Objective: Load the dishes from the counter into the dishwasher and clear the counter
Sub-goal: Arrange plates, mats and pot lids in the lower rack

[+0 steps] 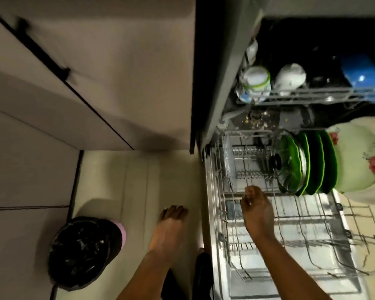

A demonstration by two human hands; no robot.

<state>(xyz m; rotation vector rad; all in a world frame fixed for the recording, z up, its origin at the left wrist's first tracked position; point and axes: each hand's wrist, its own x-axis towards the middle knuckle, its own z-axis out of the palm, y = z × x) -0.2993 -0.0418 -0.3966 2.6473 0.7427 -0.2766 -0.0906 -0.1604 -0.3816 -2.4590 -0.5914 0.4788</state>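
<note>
The dishwasher's lower rack (307,215) is pulled out over the open door. At its back stand a glass lid with a black knob (290,163), several green plates (315,161) and a large floral plate (359,159), all on edge. My right hand (257,210) hovers over the rack's front-left wires, just in front of the lid. Its fingers are loosely curled and I see nothing in them. The upper rack (312,95) holds a green-rimmed cup (257,82), a white mug (290,76) and a blue bowl (364,76). My left hand is out of sight.
A bin lined with a black bag (82,252) stands on the floor at the lower left. My bare foot (171,228) is planted beside the dishwasher door (210,213). Cabinet fronts with a black handle (46,50) fill the left. Food crumbs lie on the dishwasher floor (260,120).
</note>
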